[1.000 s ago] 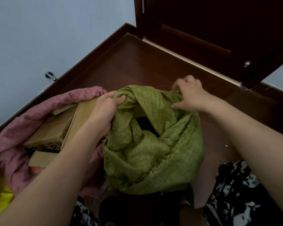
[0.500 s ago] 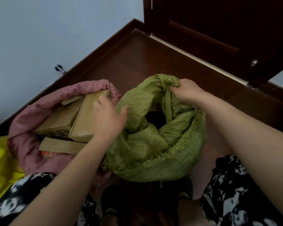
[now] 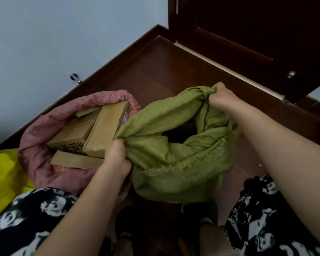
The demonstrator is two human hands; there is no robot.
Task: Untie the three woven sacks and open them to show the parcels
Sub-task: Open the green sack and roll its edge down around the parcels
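At frame centre, the left hand [image 3: 118, 159] and right hand [image 3: 220, 98] each grip a bunched edge of the green sack [image 3: 174, 163]; loose weave could slip free, letting its mouth fold shut.

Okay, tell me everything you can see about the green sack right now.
The green woven sack is olive, coarse-woven cloth with a frayed edge along its folded-down rim. It stands on the dark wooden floor, slumped and crumpled, against the pink sack. Its mouth is pulled partly open: the left hand grips the near-left rim, the right hand grips a bunched far corner. Inside shows only darkness; no parcels can be seen.
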